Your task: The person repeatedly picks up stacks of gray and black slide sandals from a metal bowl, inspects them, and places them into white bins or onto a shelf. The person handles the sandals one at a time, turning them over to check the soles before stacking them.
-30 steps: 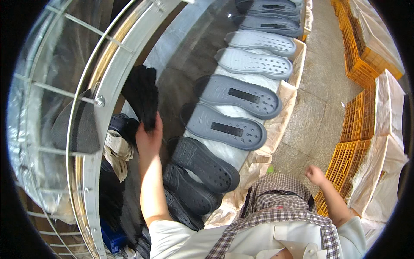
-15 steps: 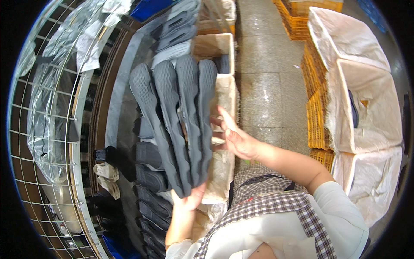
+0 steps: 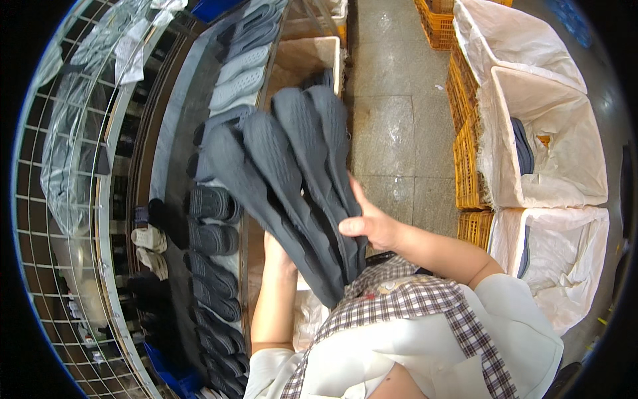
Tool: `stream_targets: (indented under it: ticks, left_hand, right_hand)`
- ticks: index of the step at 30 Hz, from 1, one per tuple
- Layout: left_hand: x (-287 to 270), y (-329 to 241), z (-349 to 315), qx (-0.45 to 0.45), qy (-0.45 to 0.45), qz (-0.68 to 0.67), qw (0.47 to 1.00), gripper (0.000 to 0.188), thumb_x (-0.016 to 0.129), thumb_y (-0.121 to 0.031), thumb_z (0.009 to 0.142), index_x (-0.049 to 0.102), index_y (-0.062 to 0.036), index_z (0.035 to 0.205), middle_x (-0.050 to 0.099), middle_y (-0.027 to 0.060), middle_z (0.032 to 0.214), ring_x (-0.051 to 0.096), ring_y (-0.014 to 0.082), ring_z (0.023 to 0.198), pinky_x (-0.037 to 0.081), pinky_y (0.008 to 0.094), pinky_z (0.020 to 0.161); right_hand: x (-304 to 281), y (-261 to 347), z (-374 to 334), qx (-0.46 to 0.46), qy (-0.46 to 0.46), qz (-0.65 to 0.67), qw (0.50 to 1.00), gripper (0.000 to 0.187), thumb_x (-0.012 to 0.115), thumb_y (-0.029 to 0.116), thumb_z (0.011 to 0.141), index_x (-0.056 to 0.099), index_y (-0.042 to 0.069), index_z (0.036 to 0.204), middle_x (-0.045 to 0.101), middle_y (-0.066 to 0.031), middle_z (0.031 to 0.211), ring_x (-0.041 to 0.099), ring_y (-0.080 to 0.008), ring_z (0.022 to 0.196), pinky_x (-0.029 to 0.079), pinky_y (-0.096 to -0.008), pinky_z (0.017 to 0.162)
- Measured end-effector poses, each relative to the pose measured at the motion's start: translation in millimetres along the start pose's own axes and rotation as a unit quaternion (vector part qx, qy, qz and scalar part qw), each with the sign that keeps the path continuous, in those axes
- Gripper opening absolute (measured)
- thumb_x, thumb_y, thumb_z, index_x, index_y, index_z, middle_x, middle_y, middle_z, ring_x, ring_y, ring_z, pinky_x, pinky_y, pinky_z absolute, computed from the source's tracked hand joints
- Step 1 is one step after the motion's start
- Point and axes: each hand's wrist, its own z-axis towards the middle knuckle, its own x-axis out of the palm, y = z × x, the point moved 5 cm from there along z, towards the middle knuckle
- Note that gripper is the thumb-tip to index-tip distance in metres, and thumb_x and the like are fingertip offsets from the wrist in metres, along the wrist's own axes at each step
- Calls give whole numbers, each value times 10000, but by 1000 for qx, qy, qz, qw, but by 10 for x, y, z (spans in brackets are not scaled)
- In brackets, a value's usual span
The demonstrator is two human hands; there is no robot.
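Observation:
A fanned bundle of several dark grey foam slippers (image 3: 292, 173) is held in front of me, heel ends pointing away and wavy edges turned up. My left hand (image 3: 278, 254) supports the bundle from its left underside; most of its fingers are hidden behind it. On the other side, my right hand (image 3: 373, 226) grips the slippers, its thumb over the outermost one. Left of the bundle, rows of dark slippers (image 3: 214, 241) lie along a bench. Farther up that bench are light grey slippers (image 3: 238, 86).
Cloth-lined bins (image 3: 550, 193) stand on the right beside orange plastic crates (image 3: 468, 166); some hold dark slippers. Another lined bin (image 3: 329, 50) is behind the bundle. A wire mesh guard (image 3: 66, 219) rises at the left. A tiled floor (image 3: 385, 126) runs between.
The bundle has come nearer to me and tilted, its near ends swinging right. My right hand, open beside it before, now grips it. My left hand has shifted from the near end to its left side.

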Motion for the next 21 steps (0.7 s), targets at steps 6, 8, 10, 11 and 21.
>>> stream_targets:
  ticks: [6, 8, 10, 11, 21]
  left_hand:
    - [97, 33, -123, -54, 53, -116, 990, 407, 484, -252, 929, 483, 31, 1221, 587, 160, 1111, 600, 238, 988, 535, 350, 808]
    - [52, 33, -181, -56, 61, -137, 987, 405, 491, -246, 925, 483, 31, 1221, 586, 161, 1113, 600, 238, 989, 536, 346, 807]
    - [-33, 54, -213, -48, 64, -147, 986, 403, 498, -239, 922, 483, 31, 1221, 585, 162, 1114, 600, 238, 990, 537, 343, 806]
    - [-92, 68, -235, -36, 62, -144, 987, 402, 502, -236, 921, 483, 31, 1221, 585, 163, 1115, 600, 238, 991, 537, 341, 805]
    - [-671, 136, -122, 102, 68, 142, 982, 505, 678, -102, 795, 464, 17, 1238, 562, 99, 1159, 559, 201, 1035, 460, 326, 881]
  right_hand:
    - [172, -95, -75, -2, -9, -28, 1000, 1020, 662, 251, 766, -78, 73, 1446, 97, -158, 1475, 144, -263, 1365, 142, -380, 1104]
    - [222, -157, -74, 16, -15, -33, 999, 1016, 663, 246, 769, -74, 76, 1447, 101, -158, 1474, 150, -266, 1364, 147, -383, 1103]
    - [261, -215, -76, 35, -18, -32, 999, 1016, 666, 239, 768, -72, 80, 1447, 102, -157, 1473, 152, -268, 1363, 151, -385, 1102]
    - [274, -244, -79, 46, -21, -28, 998, 1018, 669, 234, 766, -72, 82, 1447, 102, -155, 1474, 151, -269, 1363, 152, -386, 1102]
    - [-51, -238, 56, 85, -19, -253, 963, 803, 736, 164, 759, 234, -50, 1348, 395, -168, 1323, 390, -253, 1235, 321, -372, 1038]
